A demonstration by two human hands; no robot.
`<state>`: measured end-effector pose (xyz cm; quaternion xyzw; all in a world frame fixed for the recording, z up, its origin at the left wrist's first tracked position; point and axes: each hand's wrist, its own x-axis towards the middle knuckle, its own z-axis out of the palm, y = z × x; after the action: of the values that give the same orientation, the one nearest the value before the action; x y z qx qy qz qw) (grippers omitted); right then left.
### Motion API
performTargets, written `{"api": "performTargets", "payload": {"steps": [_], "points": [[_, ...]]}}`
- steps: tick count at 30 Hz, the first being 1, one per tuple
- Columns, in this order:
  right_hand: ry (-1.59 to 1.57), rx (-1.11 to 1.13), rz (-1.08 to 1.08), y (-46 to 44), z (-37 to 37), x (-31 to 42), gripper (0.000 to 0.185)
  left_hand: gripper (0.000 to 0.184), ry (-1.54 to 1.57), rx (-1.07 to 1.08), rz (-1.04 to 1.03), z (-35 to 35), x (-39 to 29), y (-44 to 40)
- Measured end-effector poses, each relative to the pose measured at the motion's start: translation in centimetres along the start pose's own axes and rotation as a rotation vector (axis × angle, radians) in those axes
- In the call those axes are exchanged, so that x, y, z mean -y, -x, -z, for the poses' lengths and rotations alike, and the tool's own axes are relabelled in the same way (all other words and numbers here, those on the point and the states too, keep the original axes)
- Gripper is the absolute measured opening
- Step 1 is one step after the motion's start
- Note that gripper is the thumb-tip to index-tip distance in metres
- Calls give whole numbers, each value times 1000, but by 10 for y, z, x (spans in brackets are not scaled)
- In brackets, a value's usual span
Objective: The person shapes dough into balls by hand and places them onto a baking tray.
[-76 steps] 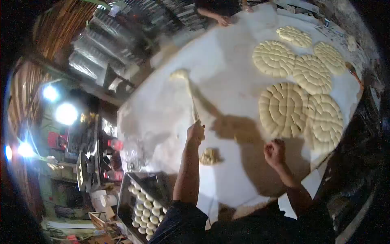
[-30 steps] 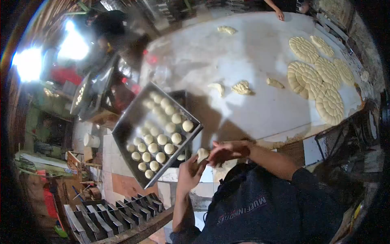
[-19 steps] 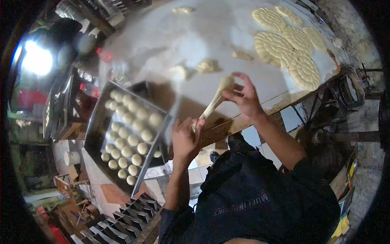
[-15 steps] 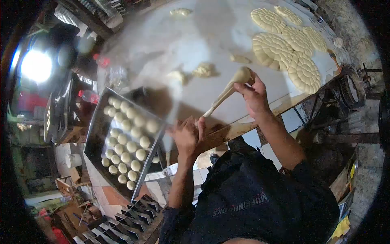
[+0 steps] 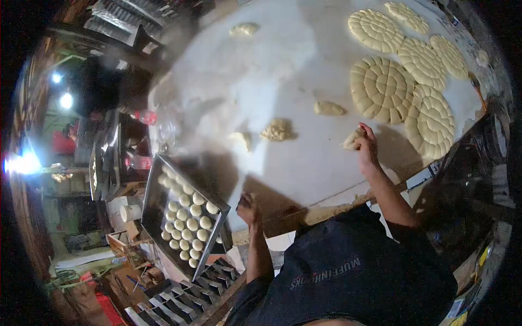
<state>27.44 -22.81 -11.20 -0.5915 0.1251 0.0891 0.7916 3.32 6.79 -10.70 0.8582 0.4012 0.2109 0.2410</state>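
Observation:
Pinched in my right hand (image 5: 366, 148) is a small lump of dough (image 5: 352, 139), held just over the floured table (image 5: 293, 179). My left hand (image 5: 248, 209) is at the table's near edge, beside the metal tray's corner, its fingers curled in shadow; what is in them, if anything, I cannot make out. Rows of round dough balls (image 5: 186, 234) lie in the tilted metal tray (image 5: 212, 239) to the left. Between the hands and farther back rest loose dough pieces: a rough lump (image 5: 276, 130), an oblong piece (image 5: 329, 108) and a thin scrap (image 5: 241, 140).
Several flat dough discs cut into segments (image 5: 383, 89) cover the right side of the table. Another dough piece (image 5: 244, 29) lies at the far side. Red-capped clear bottles (image 5: 142, 162) stand left, and metal moulds (image 5: 174, 301) are stacked below the tray.
The stretched dough between my hands has parted. My right hand moved right with a smaller lump, my left hand moved down toward the tray's corner, and the view shifted.

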Motion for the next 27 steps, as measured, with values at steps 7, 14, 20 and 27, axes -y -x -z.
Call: {"api": "performTargets", "payload": {"steps": [7, 14, 20, 27], "points": [[1229, 860, 715, 17, 52, 10, 22, 35, -93, 327, -423, 18, 63, 10], [1266, 755, 879, 5, -54, 22, 26, 25, 186, 102, -204, -51, 13, -41], [1081, 1287, 1409, 30, -3, -2, 12, 38, 66, 263, -606, -38, 20, 57], [1152, 788, 1135, -14, -79, -5, 11, 27, 110, 129, -156, -24, -22, -72]]}}
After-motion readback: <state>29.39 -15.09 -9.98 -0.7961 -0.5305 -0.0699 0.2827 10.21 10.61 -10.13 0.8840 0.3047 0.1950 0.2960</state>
